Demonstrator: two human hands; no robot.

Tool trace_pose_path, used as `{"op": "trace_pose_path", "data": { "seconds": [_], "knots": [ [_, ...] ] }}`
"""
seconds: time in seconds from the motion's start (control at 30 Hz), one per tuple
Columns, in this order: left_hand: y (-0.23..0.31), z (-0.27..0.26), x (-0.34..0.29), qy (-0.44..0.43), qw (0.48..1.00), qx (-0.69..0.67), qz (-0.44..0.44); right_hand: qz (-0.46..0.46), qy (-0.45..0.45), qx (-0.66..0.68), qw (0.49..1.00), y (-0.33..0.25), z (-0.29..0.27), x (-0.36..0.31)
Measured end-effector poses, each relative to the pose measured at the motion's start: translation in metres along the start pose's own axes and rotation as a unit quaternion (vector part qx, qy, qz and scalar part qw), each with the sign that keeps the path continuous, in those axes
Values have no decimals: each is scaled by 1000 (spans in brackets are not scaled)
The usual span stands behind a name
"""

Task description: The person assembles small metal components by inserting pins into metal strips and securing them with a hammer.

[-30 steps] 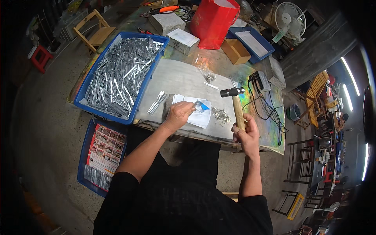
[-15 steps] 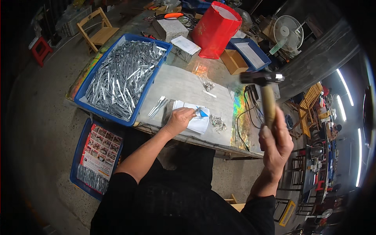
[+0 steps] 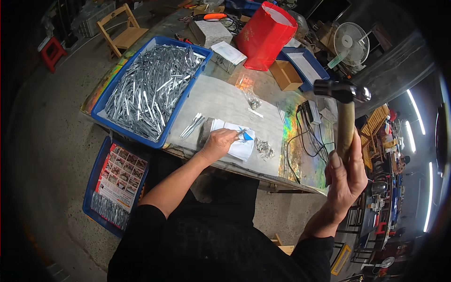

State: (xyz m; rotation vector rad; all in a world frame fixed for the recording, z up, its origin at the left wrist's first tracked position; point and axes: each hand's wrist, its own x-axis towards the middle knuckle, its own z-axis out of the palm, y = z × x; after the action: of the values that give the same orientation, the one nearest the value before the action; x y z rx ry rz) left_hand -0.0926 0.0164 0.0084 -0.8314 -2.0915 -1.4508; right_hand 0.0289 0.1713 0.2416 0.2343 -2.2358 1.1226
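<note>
Raised at the right, my right hand [image 3: 346, 181] is wrapped round the wooden handle of a ball-peen hammer [image 3: 346, 117]. Its dark metal head stands above the table's right side, apart from everything. My left hand [image 3: 220, 144] is closed in a pinch over white sheets [image 3: 241, 149] with a blue patch [image 3: 247, 137], lying on a grey block [image 3: 206, 130]. A small thin piece seems to stick out of its fingertips, too small to make out. Left of the block lie several thin metal strips [image 3: 191, 127]. Just right of the sheets is a pile of small metal pieces [image 3: 264, 149].
A blue tray [image 3: 165, 134] heaped with metal strips fills the table's left side. Another blue tray [image 3: 89, 199] stands lower left. A red bag [image 3: 267, 37], an open cardboard box [image 3: 286, 76] and a fan [image 3: 351, 43] are at the back. Black cables [image 3: 305, 136] cross the right side.
My right hand has moved right and a little down with the hammer. My left hand keeps its pinch over the sheets. The whole view has shifted slightly.
</note>
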Motion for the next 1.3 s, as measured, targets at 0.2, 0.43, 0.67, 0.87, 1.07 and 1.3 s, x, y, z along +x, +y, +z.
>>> {"op": "trace_pose_path", "data": {
  "seconds": [0.2, 0.43, 0.67, 0.87, 1.07, 1.3],
  "knots": [
    [-8, 10, 4, 15, 1000, 7, 21, 115, -293, -182, 931, 67, 33, -12],
    [-3, 3, -2, 13, 1000, 7, 1, -53, -89, -109, 989, 0, -1, 7],
    [3, 6, 5, 9, 1000, -12, -3, 141, -304, -183, 924, 57, 35, -21],
    [-8, 2, -3, 0, 1000, -2, -7, 73, -234, -103, 964, 65, 30, -23],
    [-1, 2, 1, -19, 1000, 8, -8, 287, -102, 106, 947, 145, 27, -42],
    [3, -5, 8, -12, 1000, 1, -18, 509, -38, 236, 827, 228, 48, -70]
  ]
}}
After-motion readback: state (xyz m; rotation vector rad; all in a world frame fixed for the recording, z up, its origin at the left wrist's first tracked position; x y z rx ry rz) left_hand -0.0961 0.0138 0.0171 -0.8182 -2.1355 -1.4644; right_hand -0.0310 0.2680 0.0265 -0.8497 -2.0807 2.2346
